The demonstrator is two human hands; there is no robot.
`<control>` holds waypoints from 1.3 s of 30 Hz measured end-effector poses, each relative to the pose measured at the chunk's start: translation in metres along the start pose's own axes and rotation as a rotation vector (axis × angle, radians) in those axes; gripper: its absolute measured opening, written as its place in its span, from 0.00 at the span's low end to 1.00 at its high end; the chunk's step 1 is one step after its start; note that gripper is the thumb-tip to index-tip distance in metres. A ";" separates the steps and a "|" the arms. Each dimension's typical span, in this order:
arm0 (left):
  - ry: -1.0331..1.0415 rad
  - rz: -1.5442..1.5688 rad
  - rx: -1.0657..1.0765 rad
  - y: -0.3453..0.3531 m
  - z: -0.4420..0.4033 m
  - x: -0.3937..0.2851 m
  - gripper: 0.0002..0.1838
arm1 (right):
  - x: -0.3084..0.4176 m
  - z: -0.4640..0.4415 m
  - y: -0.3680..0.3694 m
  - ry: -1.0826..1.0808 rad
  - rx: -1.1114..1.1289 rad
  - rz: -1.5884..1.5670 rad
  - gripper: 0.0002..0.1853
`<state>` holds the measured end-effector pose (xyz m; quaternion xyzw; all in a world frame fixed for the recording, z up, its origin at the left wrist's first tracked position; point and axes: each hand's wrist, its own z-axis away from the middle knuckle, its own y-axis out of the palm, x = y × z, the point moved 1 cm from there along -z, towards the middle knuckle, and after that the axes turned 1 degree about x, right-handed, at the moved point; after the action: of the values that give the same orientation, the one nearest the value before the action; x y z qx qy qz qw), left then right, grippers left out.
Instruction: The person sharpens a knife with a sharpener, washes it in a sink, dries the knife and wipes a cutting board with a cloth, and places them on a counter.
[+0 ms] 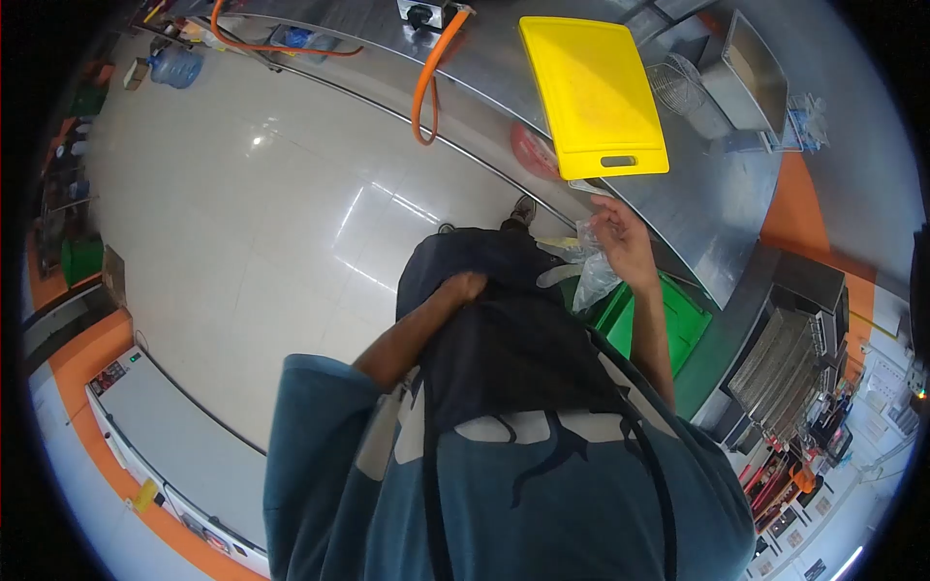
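Note:
A yellow cutting board [596, 97] lies on the steel counter [712, 208], its slotted handle end reaching over the front edge. Just below that end is my right hand [620, 237], raised with fingers loosely bent and apart, apparently holding nothing. A small pale flat piece [587, 186] shows between the board and my fingertips; I cannot tell what it is. Clear plastic bags [593, 276] hang beside my right wrist. My left hand [463, 288] is curled against the black apron [523, 358] at my front; whether it grips the cloth is hidden.
A green bin [678, 324] stands below the counter at my right. On the counter are a wire strainer [675, 87] and a steel container [751, 73]. An orange hose [426, 92] loops over the front edge. A white chest unit [179, 416] stands at left.

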<state>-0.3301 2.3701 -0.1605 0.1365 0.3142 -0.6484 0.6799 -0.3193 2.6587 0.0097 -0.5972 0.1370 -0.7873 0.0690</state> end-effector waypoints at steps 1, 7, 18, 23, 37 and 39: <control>-0.062 0.010 -0.004 0.000 -0.005 0.002 0.23 | 0.003 0.001 -0.001 -0.009 -0.023 0.002 0.20; -0.021 -0.002 0.016 -0.004 -0.009 0.010 0.24 | -0.018 0.020 -0.004 0.168 -0.130 -0.003 0.15; 0.044 0.040 0.047 -0.018 -0.014 -0.011 0.25 | -0.058 -0.067 -0.015 0.706 -0.204 -0.894 0.23; 0.087 0.180 0.013 -0.015 -0.008 -0.027 0.26 | -0.143 -0.105 0.007 0.465 0.049 -1.091 0.22; 0.189 0.616 -0.133 -0.059 0.099 -0.100 0.32 | -0.044 -0.071 -0.073 0.246 -0.267 -0.641 0.14; 0.082 0.609 -0.043 -0.085 0.125 -0.103 0.32 | -0.022 -0.054 -0.091 0.231 -0.313 -0.542 0.15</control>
<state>-0.3775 2.3676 0.0168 0.2360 0.2994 -0.4022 0.8324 -0.3601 2.7581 0.0034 -0.5220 0.0993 -0.8090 -0.2514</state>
